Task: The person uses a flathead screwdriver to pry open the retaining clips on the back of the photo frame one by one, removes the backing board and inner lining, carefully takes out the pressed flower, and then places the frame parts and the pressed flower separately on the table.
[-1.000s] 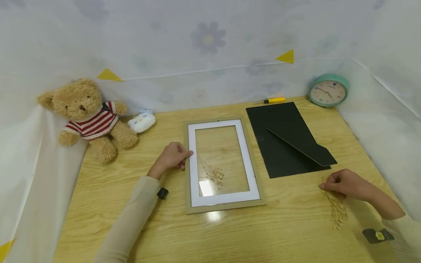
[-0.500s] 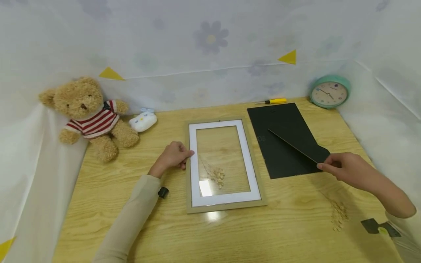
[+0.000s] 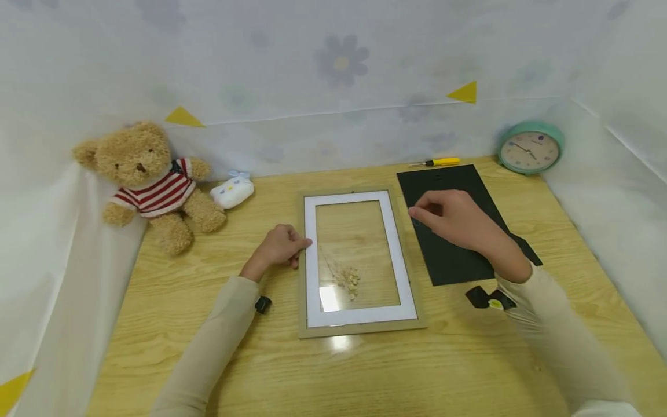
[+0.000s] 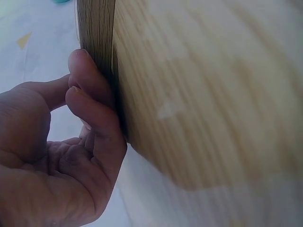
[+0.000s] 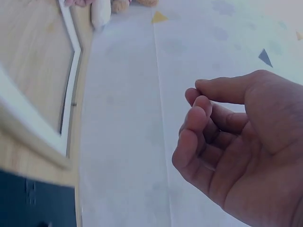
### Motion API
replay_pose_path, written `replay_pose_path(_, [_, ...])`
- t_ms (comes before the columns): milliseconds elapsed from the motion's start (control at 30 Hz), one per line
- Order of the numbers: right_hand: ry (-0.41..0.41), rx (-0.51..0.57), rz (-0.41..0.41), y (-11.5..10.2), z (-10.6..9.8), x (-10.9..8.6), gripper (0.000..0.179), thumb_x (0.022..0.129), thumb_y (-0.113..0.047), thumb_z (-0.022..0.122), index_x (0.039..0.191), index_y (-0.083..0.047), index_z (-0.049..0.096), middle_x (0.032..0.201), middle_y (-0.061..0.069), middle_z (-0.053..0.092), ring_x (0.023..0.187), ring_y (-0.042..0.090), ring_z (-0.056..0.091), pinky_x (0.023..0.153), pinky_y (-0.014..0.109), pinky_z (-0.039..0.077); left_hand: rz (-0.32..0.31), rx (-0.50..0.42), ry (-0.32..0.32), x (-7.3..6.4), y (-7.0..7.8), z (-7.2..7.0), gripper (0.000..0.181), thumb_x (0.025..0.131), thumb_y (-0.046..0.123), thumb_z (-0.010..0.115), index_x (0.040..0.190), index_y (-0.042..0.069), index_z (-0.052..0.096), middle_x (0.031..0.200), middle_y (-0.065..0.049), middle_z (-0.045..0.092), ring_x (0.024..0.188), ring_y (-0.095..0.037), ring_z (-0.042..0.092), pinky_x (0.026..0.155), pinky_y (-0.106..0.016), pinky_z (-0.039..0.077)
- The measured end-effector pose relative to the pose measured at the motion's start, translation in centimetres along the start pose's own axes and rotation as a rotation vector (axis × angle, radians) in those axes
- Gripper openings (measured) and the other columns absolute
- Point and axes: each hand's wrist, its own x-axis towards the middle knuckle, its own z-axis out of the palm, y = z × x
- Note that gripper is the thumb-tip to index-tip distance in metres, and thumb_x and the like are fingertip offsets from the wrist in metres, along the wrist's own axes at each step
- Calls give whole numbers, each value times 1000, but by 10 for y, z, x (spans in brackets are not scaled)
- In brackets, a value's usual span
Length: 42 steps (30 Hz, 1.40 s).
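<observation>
A light wood picture frame (image 3: 302,278) with a white mat (image 3: 409,289) lies on the table. Inside its opening, toward the lower left, rests a small dried flower sprig (image 3: 346,278). My left hand (image 3: 278,246) pinches the frame's left side, thumb over the edge; in the left wrist view its curled fingers (image 4: 94,104) press along the wood-grain side (image 4: 96,28). My right hand (image 3: 455,217) is above the black backing board (image 3: 443,260), loosely curled, with nothing between thumb and fingers in the right wrist view. A second dried sprig is mostly hidden under the right forearm.
A teddy bear (image 3: 161,197) and a small white plush (image 3: 233,191) are at the back left. Behind the board lies a yellow-handled screwdriver (image 3: 443,162). A green clock (image 3: 530,147) stands at the back right, against the cloth walls.
My right hand has let go of the second dried sprig near the right edge, then moved left and away across the backing board. The left hand stays on the frame.
</observation>
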Motion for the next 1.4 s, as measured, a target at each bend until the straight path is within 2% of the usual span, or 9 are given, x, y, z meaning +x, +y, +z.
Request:
replay_pose_path(167, [-78,92,-35,-13,24,40,18,101,-22,62,93,-9,71,74,3,61,61,18,47,61,35,40,-9,-8,2,0,-1,0,27,97,27,68,91,2,58,64,-7,63,48,-15,62,51,-27,50])
replay_pose_path(367, [-241,177,-19,-20,66,72,20,102,-21,61,95,-7,74,71,4,61,57,17,48,59,34,42,-15,-6,1,-1,2,1,27,97,26,68,90,2,57,66,-7,62,49,-15,62,51,-26,50])
replay_pose_path(567, [-418,172,14,-29,110,90,22,100,-16,62,99,1,75,81,9,69,63,14,57,64,31,48,-15,1,11,-2,3,1,28,97,27,68,89,2,57,65,-6,62,48,-15,61,50,-26,48])
replay_pose_path(700, [-506,133,43,-32,132,94,22,99,-17,62,98,0,76,87,7,72,70,13,60,68,29,51,-10,8,25,-1,2,1,28,97,28,68,89,3,58,63,-6,62,48,-14,61,50,-25,46])
replay_pose_path(767, [-538,121,44,-33,140,94,22,99,-17,62,96,-1,76,85,5,72,69,13,59,68,28,51,-8,13,26,-1,2,2,27,97,28,68,89,3,58,63,-6,63,48,-14,61,50,-25,46])
replay_pose_path(867, [-565,124,43,-33,147,92,21,98,-17,63,91,-2,76,80,3,70,67,12,58,67,27,50,0,20,28,-1,1,2,27,97,27,68,90,3,58,63,-6,63,48,-14,60,50,-25,46])
replay_pose_path(1100, [-570,121,30,-33,155,88,20,97,-13,62,84,-5,76,74,1,68,61,11,55,61,24,48,8,26,38,-2,4,3,26,97,26,68,89,3,59,63,-6,63,48,-14,61,49,-24,45])
replay_pose_path(1267, [-581,132,31,-35,149,85,21,97,-11,58,86,-4,75,75,1,67,62,10,55,62,25,48,11,18,32,-2,4,3,26,97,25,68,89,2,59,62,-5,63,47,-13,61,49,-24,45])
replay_pose_path(1400, [-568,182,31,-34,139,82,23,99,-11,55,90,-3,75,73,2,64,61,11,52,67,28,47,8,16,30,-2,3,2,26,97,26,68,88,3,59,62,-5,63,47,-13,61,49,-24,45])
